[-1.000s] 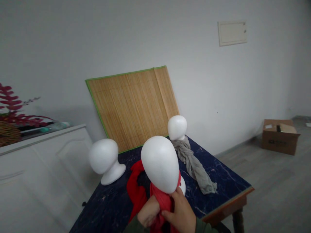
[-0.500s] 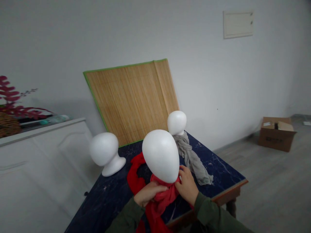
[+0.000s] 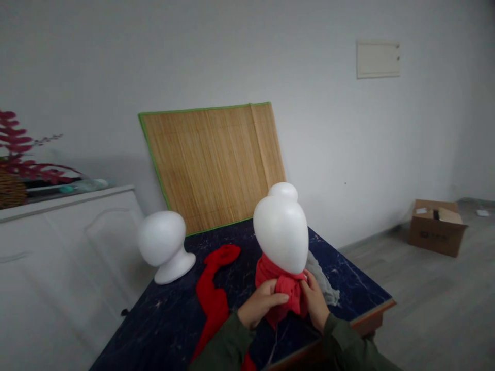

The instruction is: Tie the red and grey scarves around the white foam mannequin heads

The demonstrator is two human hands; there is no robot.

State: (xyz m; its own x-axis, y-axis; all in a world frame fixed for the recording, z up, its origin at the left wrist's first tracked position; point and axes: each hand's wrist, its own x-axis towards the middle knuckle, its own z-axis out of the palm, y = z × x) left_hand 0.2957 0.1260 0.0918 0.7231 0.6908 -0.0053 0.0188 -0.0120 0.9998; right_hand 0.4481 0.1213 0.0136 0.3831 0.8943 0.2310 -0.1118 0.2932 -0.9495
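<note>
Where the smooth white egg-shaped mannequin head (image 3: 281,234) tapers, one coral-red cloth scarf (image 3: 266,270), wrapped beneath; front bunch (image 3: 288,291) hanging between left hand (image 3: 258,303), nearly closed, thumb laid over it, and right hand (image 3: 315,303), fingers curled, pinching the scarf's right side; neither hand nearer.

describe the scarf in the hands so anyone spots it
On the dark blue table, find the white head nearest the hands. The scarf is bunched around its neck. Pinkish red sets it apart from the deeper red cloth and gray cloth.
</note>
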